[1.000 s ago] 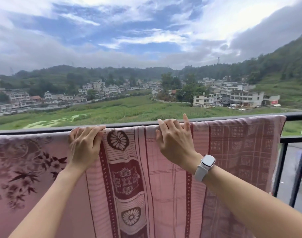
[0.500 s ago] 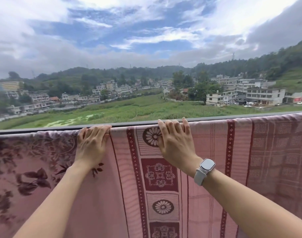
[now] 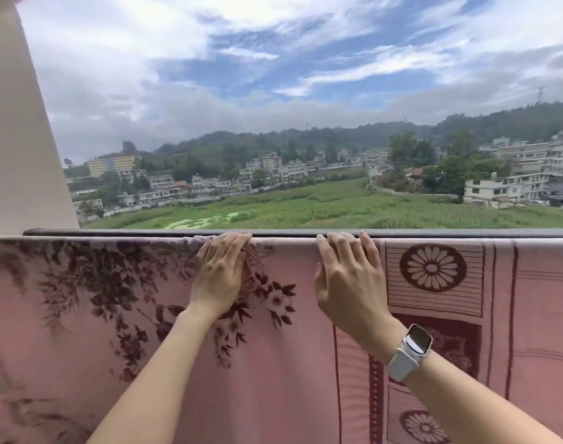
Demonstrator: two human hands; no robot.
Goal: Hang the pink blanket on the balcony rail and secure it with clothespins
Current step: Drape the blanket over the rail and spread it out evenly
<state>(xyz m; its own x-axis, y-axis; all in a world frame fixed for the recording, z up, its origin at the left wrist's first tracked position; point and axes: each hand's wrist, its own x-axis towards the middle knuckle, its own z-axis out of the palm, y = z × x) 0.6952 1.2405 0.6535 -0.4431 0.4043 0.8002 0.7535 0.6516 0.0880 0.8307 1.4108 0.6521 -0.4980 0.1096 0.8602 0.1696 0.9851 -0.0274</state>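
The pink blanket (image 3: 293,363), printed with dark maroon flowers and bordered panels, hangs over the dark balcony rail (image 3: 289,232) and fills the lower half of the view. My left hand (image 3: 220,277) lies flat on the blanket with its fingertips curled over the top fold at the rail. My right hand (image 3: 350,277), with a white watch on the wrist, presses the cloth the same way a little to the right. Neither hand holds anything. No clothespin shows anywhere.
A pale wall or pillar (image 3: 20,139) stands at the left end of the rail. Beyond the rail lie green fields, houses and hills far below. The blanket runs past both side edges of the view.
Both hands have slid left along the rail over the blanket. The view has turned left too, so the blanket's right end and the railing bars are gone and the pillar has appeared.
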